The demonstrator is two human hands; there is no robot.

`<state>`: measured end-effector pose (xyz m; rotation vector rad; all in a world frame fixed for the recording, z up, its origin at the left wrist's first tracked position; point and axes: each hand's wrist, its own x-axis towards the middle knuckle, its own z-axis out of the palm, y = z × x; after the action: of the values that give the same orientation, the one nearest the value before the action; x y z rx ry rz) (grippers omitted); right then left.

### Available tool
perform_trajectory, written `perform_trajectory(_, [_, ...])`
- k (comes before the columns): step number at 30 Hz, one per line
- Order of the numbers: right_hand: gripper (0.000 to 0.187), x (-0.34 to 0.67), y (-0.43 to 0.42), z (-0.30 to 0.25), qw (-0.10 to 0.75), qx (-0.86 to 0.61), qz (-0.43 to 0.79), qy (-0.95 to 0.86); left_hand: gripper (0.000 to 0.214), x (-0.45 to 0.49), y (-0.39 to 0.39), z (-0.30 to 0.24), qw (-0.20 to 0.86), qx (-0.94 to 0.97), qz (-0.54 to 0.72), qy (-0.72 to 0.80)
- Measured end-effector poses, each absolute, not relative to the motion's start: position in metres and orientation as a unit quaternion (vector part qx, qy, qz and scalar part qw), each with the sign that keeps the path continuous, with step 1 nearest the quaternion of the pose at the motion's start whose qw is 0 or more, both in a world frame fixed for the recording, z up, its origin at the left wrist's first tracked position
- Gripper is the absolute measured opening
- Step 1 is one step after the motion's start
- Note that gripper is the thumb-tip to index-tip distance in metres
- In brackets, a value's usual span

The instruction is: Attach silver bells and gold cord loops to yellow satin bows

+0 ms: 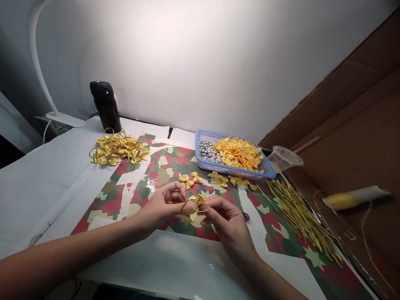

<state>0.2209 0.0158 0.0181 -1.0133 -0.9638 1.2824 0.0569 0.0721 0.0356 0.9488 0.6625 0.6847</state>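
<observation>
My left hand (164, 206) and my right hand (226, 221) meet over the patterned sheet, both pinching one small yellow ribbon bow (196, 204) with a thin gold loop (188, 207) around it. The fingers of both hands are closed on it. Just beyond my hands, a few loose yellow bows (190, 179) lie on the sheet (137, 187). A heap of gold cords (296, 212) stretches along the right side of the sheet.
A blue basket (200, 135) holds yellow bows and silvery bits. A pile of finished looped bows (118, 148) lies at the back left, next to a black device (105, 105). A clear plastic cup (284, 158), a yellow thread cone (353, 198) and cardboard sit at right.
</observation>
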Motion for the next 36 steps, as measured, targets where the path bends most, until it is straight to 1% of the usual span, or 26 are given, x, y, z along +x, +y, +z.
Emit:
perform_trajectory(3, [0.008, 0.222, 0.017, 0.017, 0.584, -0.430, 0.545, -0.421, 0.038, 0.058, 0.072, 0.037, 0.788, 0.437, 0.311, 0.303])
perform_trajectory(7, [0.011, 0.225, 0.018, 0.018, 0.578, -0.399, 0.569, -0.428, 0.042, 0.058, 0.073, 0.038, 0.817, 0.408, 0.290, 0.286])
perform_trajectory(13, [0.009, 0.226, 0.016, 0.017, 0.575, -0.368, 0.597, -0.421, 0.041, 0.056, 0.074, 0.034, 0.853, 0.386, 0.251, 0.248])
perform_trajectory(22, [0.028, 0.222, 0.016, 0.015, 0.528, -0.357, 0.666, -0.388, 0.049, 0.058, 0.071, 0.036, 0.865, 0.384, 0.210, 0.244])
perform_trajectory(25, [0.030, 0.222, 0.015, 0.015, 0.517, -0.363, 0.667, -0.396, 0.051, 0.057, 0.071, 0.035, 0.862, 0.395, 0.201, 0.245])
perform_trajectory(28, [0.027, 0.223, 0.014, 0.015, 0.512, -0.371, 0.658, -0.408, 0.051, 0.056, 0.073, 0.034, 0.848, 0.421, 0.196, 0.256])
perform_trajectory(31, [0.021, 0.229, 0.016, 0.016, 0.544, -0.381, 0.611, -0.431, 0.051, 0.056, 0.074, 0.036, 0.819, 0.446, 0.220, 0.287])
perform_trajectory(33, [0.024, 0.235, 0.017, 0.020, 0.562, -0.394, 0.568, -0.455, 0.051, 0.057, 0.073, 0.037, 0.794, 0.465, 0.240, 0.309])
perform_trajectory(34, [0.025, 0.238, 0.017, 0.023, 0.562, -0.405, 0.547, -0.471, 0.051, 0.057, 0.072, 0.037, 0.782, 0.476, 0.245, 0.321])
perform_trajectory(36, [0.022, 0.244, 0.016, 0.029, 0.540, -0.424, 0.511, -0.518, 0.048, 0.058, 0.072, 0.036, 0.762, 0.496, 0.241, 0.339])
